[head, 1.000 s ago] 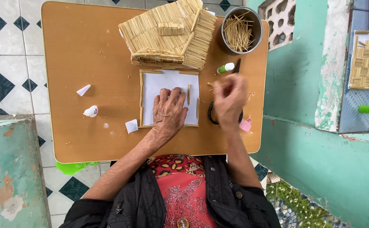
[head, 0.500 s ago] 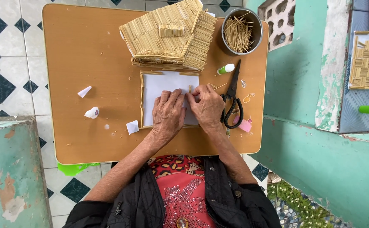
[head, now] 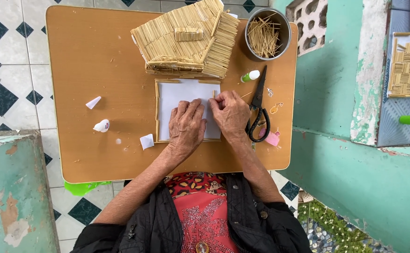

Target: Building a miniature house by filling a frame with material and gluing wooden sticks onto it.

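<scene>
Since approx. one sec ago the right hand (head: 232, 115) came down: before it was lifted near the scissors (head: 258, 108), now it lies on the white sheet (head: 182, 99) w/ its fingertips pinched together on a thin stick at the sheet's right edge. To my judgement, this means one more stick is being pressed into the stick frame (head: 157, 110) around the sheet. The left hand (head: 186, 127) rests flat, fingers spread a little, on the lower middle of the sheet, touching the right hand and holding nothing. The sheet lies in the centre of the brown surface (head: 97, 61), just below the stick house model (head: 186, 40); glue bottle (head: 250, 75) and metal bowl (head: 267, 33) of sticks are near, at upper right.
</scene>
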